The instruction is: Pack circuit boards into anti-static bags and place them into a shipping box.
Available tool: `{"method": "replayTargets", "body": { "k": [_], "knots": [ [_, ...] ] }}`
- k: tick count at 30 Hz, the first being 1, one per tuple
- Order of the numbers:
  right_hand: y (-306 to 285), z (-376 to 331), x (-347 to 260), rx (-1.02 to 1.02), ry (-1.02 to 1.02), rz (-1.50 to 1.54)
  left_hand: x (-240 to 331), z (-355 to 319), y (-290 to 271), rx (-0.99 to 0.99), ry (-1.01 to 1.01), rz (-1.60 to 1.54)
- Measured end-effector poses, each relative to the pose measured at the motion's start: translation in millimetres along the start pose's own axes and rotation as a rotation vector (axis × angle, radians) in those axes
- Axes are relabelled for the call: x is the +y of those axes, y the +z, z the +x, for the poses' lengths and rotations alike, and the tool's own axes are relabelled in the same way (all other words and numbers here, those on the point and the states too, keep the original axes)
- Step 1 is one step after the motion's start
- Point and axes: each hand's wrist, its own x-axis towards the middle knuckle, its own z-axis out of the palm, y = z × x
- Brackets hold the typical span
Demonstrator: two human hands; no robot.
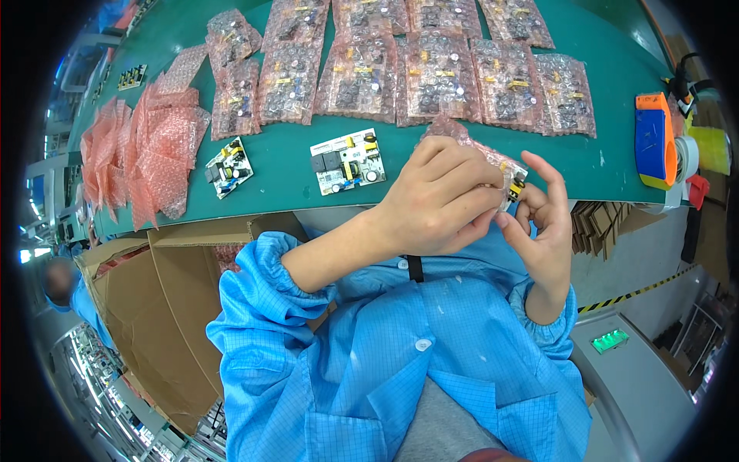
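Just past the table's front edge, my left hand [446, 196] is closed round a pink bubble-wrap bag [450, 129]. A circuit board with yellow and black parts [514, 183] shows at the bag's right end, partly hidden by my fingers. My right hand [545, 219] pinches at the board's lower right edge with its thumb and curled fingers, the index finger raised. To the left, a white circuit board [369, 158] and a smaller, tilted one [225, 174] lie bare on the green table.
Rows of bubble-wrapped boards [358, 77] cover the table's far part. Loose pink bubble bags [165, 154] are piled at left. Tape rolls [656, 142] stand at right. An open cardboard box [165, 308] sits below the table edge at left; folded cardboard [596, 227] is at right.
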Motion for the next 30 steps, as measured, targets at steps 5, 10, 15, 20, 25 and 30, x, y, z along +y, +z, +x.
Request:
{"method": "replayTargets", "body": {
  "k": [5,10,15,20,25,30],
  "knots": [
    [0.1,2.0,6.1,-0.007,0.006,0.066,0.4,1.9,-2.0,-0.018,-0.011,0.038],
    [-6.2,3.6,17.0,0.082,-0.025,0.157,6.1,10.1,-17.3,0.002,-0.197,0.206],
    [-14.7,2.1,19.6,0.133,-0.089,0.236,-10.2,6.1,-23.3,0.032,-0.251,0.120],
    [-23.0,-1.2,28.8,0.082,-0.148,0.328,10.6,12.8,-12.3,0.350,-0.672,-0.760],
    [-27.1,-3.6,33.5,0.003,-0.142,0.493,0.9,6.2,-23.8,0.239,-0.945,-1.411],
    [-19.1,-3.6,31.7,-0.038,-0.083,0.528,9.9,2.5,-14.2,0.019,-0.847,-1.296]
  ]
}}
